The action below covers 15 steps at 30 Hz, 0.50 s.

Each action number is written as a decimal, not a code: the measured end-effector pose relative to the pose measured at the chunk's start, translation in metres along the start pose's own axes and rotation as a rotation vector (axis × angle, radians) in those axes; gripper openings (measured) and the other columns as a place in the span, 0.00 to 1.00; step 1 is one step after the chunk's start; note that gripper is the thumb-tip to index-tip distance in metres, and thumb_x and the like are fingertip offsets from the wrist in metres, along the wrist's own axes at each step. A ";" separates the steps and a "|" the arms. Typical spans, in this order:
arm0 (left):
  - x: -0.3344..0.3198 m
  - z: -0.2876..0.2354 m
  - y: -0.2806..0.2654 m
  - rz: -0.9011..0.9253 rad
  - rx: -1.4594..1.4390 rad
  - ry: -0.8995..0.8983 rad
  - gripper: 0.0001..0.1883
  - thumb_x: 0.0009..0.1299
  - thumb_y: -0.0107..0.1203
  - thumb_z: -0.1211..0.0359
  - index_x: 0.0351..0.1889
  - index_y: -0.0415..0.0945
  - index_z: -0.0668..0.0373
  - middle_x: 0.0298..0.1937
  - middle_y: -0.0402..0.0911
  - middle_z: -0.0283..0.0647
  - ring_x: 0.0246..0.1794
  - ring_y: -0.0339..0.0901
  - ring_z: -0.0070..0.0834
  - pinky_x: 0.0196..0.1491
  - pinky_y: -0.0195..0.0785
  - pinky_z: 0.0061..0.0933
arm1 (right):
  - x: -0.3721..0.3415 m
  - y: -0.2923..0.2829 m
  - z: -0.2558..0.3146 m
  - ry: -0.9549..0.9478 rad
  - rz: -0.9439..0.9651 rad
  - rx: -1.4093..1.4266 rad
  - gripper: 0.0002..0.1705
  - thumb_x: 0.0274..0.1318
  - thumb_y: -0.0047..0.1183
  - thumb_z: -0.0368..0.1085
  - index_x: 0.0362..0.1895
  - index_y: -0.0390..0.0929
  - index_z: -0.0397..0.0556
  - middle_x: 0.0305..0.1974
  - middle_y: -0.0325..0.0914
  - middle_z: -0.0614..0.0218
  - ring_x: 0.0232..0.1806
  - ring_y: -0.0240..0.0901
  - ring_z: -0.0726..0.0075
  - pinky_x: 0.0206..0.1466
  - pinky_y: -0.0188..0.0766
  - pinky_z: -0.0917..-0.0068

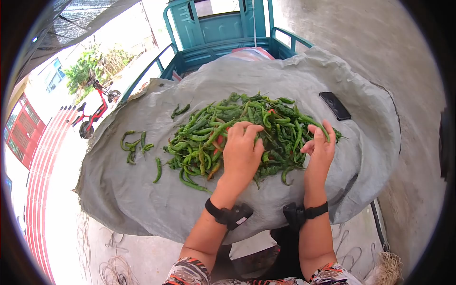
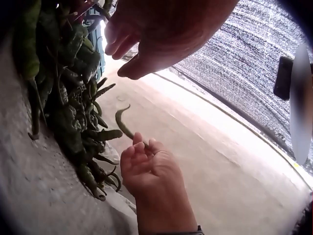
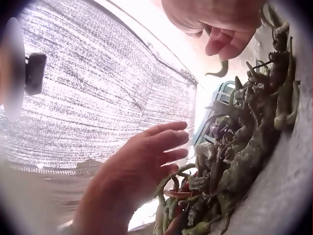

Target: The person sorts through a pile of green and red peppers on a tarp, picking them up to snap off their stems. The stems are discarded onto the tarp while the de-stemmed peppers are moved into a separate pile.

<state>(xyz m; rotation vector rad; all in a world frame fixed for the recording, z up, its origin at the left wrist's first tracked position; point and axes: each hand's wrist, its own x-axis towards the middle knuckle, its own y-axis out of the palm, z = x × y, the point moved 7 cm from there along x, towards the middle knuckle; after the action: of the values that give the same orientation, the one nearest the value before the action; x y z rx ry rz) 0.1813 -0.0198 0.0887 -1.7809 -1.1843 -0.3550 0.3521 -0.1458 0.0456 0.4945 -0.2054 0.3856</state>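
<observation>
A heap of green chili peppers (image 1: 199, 130), with a few red ones among them, lies on a grey sheet (image 1: 128, 190). Over the middle of the heap is my left hand (image 1: 241, 154), its fingers spread and bent a little, with nothing held between them in the right wrist view. At the heap's right edge my right hand (image 1: 321, 149) pinches one curved green chili pepper (image 2: 123, 125) between thumb and fingers. That pepper's tip sticks out past the fingertips.
Several loose peppers (image 1: 158, 170) lie left of the heap, and a black phone (image 1: 335, 105) rests at its upper right. The sheet covers the bed of a teal cargo vehicle (image 1: 223, 31). A red scooter (image 1: 97, 111) stands beyond on the left.
</observation>
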 end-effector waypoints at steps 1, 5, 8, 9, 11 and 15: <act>0.001 0.002 0.001 0.000 0.006 0.006 0.16 0.61 0.59 0.75 0.48 0.78 0.57 0.49 0.76 0.43 0.52 0.72 0.45 0.53 0.68 0.42 | 0.002 -0.003 -0.001 -0.001 -0.033 0.001 0.30 0.69 0.49 0.39 0.70 0.56 0.46 0.44 0.79 0.59 0.21 0.66 0.82 0.25 0.68 0.82; 0.006 0.000 0.004 0.025 0.050 0.087 0.17 0.61 0.59 0.74 0.50 0.79 0.56 0.53 0.78 0.44 0.52 0.71 0.44 0.55 0.66 0.43 | 0.004 -0.009 -0.006 -0.024 -0.076 0.014 0.38 0.68 0.49 0.36 0.75 0.44 0.47 0.47 0.78 0.58 0.21 0.65 0.82 0.26 0.69 0.82; 0.013 -0.003 0.017 0.028 0.162 0.244 0.18 0.63 0.59 0.73 0.52 0.79 0.57 0.55 0.78 0.45 0.52 0.71 0.44 0.57 0.65 0.45 | -0.001 -0.003 0.005 -0.097 -0.058 -0.032 0.38 0.68 0.48 0.34 0.76 0.43 0.48 0.47 0.77 0.59 0.22 0.65 0.82 0.25 0.69 0.83; 0.015 -0.002 0.023 0.051 0.192 0.250 0.17 0.63 0.58 0.73 0.52 0.79 0.58 0.55 0.78 0.45 0.53 0.71 0.44 0.57 0.64 0.45 | -0.003 0.000 0.009 -0.127 -0.054 -0.056 0.38 0.68 0.48 0.33 0.76 0.44 0.48 0.47 0.77 0.60 0.23 0.65 0.83 0.25 0.69 0.83; 0.018 0.002 0.031 0.077 0.232 0.239 0.16 0.64 0.58 0.74 0.51 0.79 0.59 0.54 0.79 0.45 0.53 0.71 0.44 0.57 0.64 0.45 | -0.003 0.005 0.002 -0.132 0.030 -0.054 0.29 0.68 0.47 0.33 0.70 0.57 0.47 0.46 0.76 0.63 0.25 0.64 0.85 0.24 0.67 0.84; 0.027 0.008 0.032 0.008 0.184 0.197 0.13 0.66 0.56 0.75 0.48 0.80 0.62 0.50 0.80 0.47 0.50 0.74 0.45 0.55 0.67 0.42 | -0.005 0.012 -0.004 -0.099 0.102 -0.060 0.18 0.68 0.49 0.33 0.60 0.70 0.45 0.46 0.75 0.65 0.27 0.64 0.87 0.25 0.67 0.85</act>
<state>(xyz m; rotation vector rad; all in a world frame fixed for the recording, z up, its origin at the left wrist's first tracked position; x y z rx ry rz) 0.2196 -0.0010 0.0850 -1.5535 -1.0354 -0.3941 0.3433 -0.1351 0.0458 0.4456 -0.3375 0.4534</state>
